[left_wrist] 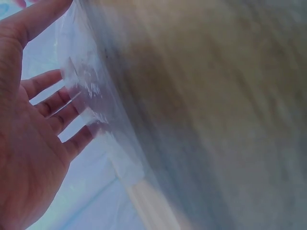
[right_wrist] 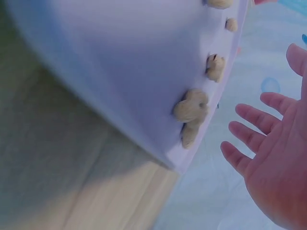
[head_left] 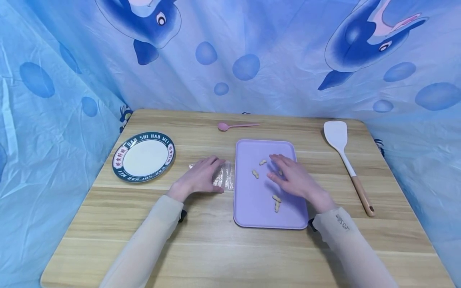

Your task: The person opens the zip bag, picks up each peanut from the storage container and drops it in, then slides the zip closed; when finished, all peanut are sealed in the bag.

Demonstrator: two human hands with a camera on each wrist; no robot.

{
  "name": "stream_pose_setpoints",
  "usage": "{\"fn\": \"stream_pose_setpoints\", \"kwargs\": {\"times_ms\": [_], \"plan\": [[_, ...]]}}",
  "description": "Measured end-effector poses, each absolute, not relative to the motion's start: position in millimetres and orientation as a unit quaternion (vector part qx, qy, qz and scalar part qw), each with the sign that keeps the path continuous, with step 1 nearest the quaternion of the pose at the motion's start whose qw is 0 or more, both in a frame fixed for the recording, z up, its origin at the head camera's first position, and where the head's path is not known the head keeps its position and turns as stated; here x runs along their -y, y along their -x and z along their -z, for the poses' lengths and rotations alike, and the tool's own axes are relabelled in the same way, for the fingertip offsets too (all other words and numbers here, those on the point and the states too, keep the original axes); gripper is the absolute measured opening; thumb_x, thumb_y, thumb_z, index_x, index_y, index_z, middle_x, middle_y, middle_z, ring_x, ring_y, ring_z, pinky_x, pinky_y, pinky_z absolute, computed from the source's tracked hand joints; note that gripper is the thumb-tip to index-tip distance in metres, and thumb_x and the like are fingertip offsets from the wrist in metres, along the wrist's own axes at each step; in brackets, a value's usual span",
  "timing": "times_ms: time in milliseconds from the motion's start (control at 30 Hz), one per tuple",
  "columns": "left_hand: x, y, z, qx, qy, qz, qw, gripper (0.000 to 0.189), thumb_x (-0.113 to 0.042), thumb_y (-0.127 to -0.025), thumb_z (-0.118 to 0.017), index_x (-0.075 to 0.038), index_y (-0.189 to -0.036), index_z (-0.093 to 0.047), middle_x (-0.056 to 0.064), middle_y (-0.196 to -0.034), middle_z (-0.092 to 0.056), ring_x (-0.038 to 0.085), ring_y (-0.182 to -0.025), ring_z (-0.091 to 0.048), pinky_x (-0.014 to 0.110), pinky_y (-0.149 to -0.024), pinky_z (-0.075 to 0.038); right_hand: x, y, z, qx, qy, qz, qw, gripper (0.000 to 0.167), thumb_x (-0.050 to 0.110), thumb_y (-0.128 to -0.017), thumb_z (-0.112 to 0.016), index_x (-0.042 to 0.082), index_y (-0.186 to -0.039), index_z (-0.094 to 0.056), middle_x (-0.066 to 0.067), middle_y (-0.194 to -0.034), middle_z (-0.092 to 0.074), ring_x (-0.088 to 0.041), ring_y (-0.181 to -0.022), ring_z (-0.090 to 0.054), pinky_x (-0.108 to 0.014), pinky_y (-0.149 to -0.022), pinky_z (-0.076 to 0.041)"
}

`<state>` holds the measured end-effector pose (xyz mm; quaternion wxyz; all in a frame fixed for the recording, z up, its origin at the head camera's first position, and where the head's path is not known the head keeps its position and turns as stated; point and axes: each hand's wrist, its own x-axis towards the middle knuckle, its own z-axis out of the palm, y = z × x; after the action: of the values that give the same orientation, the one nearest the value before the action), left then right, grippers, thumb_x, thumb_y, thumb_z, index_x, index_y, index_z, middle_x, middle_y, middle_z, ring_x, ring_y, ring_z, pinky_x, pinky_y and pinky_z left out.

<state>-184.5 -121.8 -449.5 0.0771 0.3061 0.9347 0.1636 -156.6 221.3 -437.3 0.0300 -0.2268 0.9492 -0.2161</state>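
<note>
My left hand (head_left: 201, 175) is over a clear plastic bag (head_left: 227, 178) lying left of the tray. In the left wrist view its fingers (left_wrist: 57, 103) are spread, with the fingertips at the edge of the bag (left_wrist: 105, 105). My right hand (head_left: 293, 178) hovers over the right half of a purple tray (head_left: 248, 204), fingers apart and holding nothing. Several peanuts in shells (head_left: 255, 174) are scattered on the tray, one partly hidden by the right hand. In the right wrist view the peanuts (right_wrist: 192, 106) sit beyond the open palm.
A white plate with a dark green patterned rim (head_left: 144, 176) stands at the left. A pink spoon (head_left: 237, 125) lies behind the tray. To the right is a white spatula with a wooden handle (head_left: 361, 196). A blue dolphin-print curtain (head_left: 230, 96) hangs behind the wooden table (head_left: 209, 256).
</note>
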Motion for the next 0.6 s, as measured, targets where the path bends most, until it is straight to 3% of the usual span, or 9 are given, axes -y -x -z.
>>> {"fn": "stream_pose_setpoints", "kwargs": {"times_ms": [167,433,600], "plan": [[122,184,450,-0.932,-0.306,-0.175,0.084,0.1,-0.048,-0.07,-0.087,-0.011,-0.15,-0.041,0.01,-0.14,-0.048,0.031,-0.127,-0.049,0.049,-0.109,-0.039,-215,158,433,-0.942,0.238,0.235,0.034,0.067,0.052,-0.1,-0.052,0.009,-0.151,-0.042,-0.018,-0.15,-0.044,-0.036,-0.139,-0.038,-0.054,-0.114,-0.03],[123,183,450,-0.929,-0.301,-0.193,0.1,0.099,-0.044,-0.071,-0.088,-0.015,-0.152,-0.038,0.012,-0.15,-0.042,0.034,-0.138,-0.039,0.052,-0.114,-0.031,-202,160,426,-0.938,0.245,0.238,0.06,0.065,0.054,-0.1,-0.051,0.012,-0.149,-0.045,-0.018,-0.147,-0.047,-0.036,-0.136,-0.043,-0.053,-0.112,-0.034],[124,182,450,-0.927,-0.295,-0.205,0.107,0.101,-0.043,-0.071,-0.088,-0.016,-0.153,-0.035,0.012,-0.153,-0.038,0.035,-0.141,-0.035,0.054,-0.113,-0.031,-188,164,424,-0.929,0.256,0.258,0.072,0.058,0.045,-0.1,-0.057,0.007,-0.144,-0.051,-0.014,-0.138,-0.056,-0.032,-0.13,-0.049,-0.049,-0.108,-0.039]]}}
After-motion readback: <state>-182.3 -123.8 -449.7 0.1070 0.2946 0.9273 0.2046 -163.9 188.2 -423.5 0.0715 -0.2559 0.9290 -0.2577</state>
